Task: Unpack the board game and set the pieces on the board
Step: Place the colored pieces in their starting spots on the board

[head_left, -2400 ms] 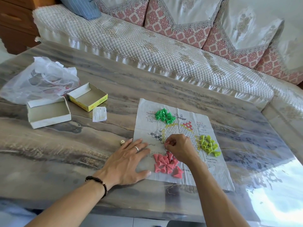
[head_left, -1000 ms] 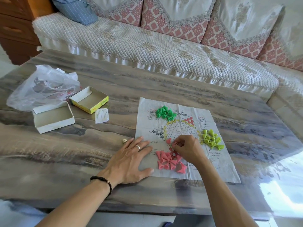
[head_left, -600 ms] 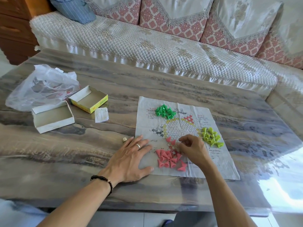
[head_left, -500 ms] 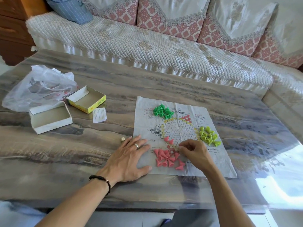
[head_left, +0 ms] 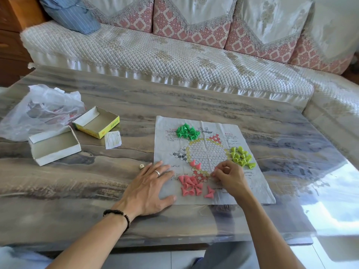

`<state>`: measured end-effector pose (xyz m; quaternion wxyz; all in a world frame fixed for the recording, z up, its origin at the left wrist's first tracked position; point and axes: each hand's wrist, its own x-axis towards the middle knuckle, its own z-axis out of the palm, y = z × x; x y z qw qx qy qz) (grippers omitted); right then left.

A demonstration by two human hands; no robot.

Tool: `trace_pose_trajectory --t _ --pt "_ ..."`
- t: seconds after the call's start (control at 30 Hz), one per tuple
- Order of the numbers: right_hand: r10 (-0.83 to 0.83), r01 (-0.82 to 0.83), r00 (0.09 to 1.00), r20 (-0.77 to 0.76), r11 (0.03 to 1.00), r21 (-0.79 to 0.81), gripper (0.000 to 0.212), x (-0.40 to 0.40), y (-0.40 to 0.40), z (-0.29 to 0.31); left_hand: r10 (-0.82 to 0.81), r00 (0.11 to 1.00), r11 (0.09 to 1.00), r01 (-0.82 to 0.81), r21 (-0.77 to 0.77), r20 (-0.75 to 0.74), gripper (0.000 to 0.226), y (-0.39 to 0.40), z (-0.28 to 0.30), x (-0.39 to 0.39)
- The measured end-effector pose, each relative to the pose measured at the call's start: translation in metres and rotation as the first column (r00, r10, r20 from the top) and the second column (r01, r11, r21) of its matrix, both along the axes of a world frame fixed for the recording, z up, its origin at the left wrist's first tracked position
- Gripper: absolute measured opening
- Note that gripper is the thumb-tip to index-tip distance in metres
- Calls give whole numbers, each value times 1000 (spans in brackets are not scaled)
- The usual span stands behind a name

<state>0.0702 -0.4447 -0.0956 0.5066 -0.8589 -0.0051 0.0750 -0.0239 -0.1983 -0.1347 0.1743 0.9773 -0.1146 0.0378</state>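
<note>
pink cone pieces (head_left: pixel 189 185): loose heap on paper board (head_left: pixel 258 193) near edge, two upright (head_left: pixel 195 164) beyond | I judge light, hard, tippy; pinch at narrow top | right hand (head_left: pixel 230 178) curled beside heap, contents unclear | left hand (head_left: pixel 148 188) flat, pinning board's left edge

Crumpled plastic bag (head_left: pixel 41 111) on marbled table (head_left: pixel 194 101), quilted sofa (head_left: pixel 155 55), blue pillow (head_left: pixel 71 13)

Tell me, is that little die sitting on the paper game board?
No, the die lies on the bare table just left of the paper board, beside the left hand.
</note>
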Motion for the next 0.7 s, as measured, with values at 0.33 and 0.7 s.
trace_pose_trajectory --t 0.33,0.7 --pt "147 -91 982 118 918 -387 3 11 19 -6 3 1000 1000 -3 -19 13 83 1 -2 1" --pt "124 -79 987 98 925 -373 1 14 21 -9 -4 1000 1000 4 -11 10 84 2 -4 2"
